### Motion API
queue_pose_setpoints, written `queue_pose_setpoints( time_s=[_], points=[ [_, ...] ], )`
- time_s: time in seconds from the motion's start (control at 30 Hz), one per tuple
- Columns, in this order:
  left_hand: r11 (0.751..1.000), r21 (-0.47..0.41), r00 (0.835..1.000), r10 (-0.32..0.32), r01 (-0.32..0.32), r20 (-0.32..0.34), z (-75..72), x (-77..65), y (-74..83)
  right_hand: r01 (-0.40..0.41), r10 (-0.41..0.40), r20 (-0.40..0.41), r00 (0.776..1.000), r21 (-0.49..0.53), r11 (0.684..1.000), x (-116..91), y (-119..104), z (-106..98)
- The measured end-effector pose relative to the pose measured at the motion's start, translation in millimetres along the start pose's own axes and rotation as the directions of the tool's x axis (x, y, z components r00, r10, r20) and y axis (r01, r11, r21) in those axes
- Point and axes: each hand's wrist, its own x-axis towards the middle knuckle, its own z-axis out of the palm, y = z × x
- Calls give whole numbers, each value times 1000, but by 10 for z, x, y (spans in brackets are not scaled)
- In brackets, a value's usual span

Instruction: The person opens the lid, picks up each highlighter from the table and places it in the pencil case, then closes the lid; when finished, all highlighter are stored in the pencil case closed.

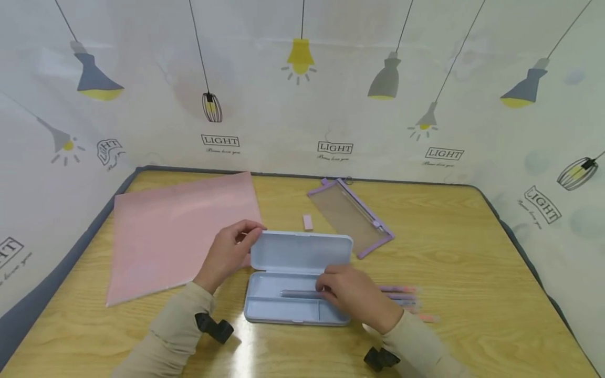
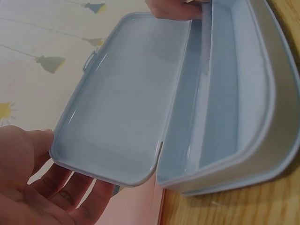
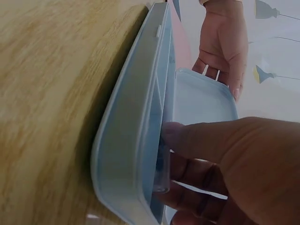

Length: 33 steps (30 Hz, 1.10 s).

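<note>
A light blue pencil case stands on the table with its lid raised. At the lid's left corner, my left hand holds the edge, thumb on one side and fingers behind, as the left wrist view shows. My right hand reaches over the right end of the case and pinches a slim, see-through pen. The pen lies lengthwise in the long rear compartment, its right end hidden by the fingers in the head view. Dividers separate the compartments.
Several pens with orange and purple parts lie right of the case, partly behind my right hand. Behind it are a pink eraser and a purple-edged zip pouch. A large pink folder covers the table's left side.
</note>
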Motion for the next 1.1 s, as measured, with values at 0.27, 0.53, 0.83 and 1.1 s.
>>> queue_pose_setpoints(
  time_s=[0.27, 0.53, 0.83, 1.1],
  points=[
    [1000, -5, 1000, -6, 6, -5, 1, 11, -6, -54, 53, 51, 997, 21, 998, 35, -1, 13],
    [1000, -6, 1000, 1, -1, -2, 7, 16, -16, -70, 67, 75, 995, 40, 997, 40, -3, -16],
    [1000, -2, 1000, 13, -13, 4, 38, -6, -37, -146, 141, 40, 989, 158, 977, -230, 170, -361],
    [1000, -18, 1000, 14, -14, 4, 6, -18, -5, -330, 324, 66, 944, 146, 933, -635, 777, -552]
  ],
)
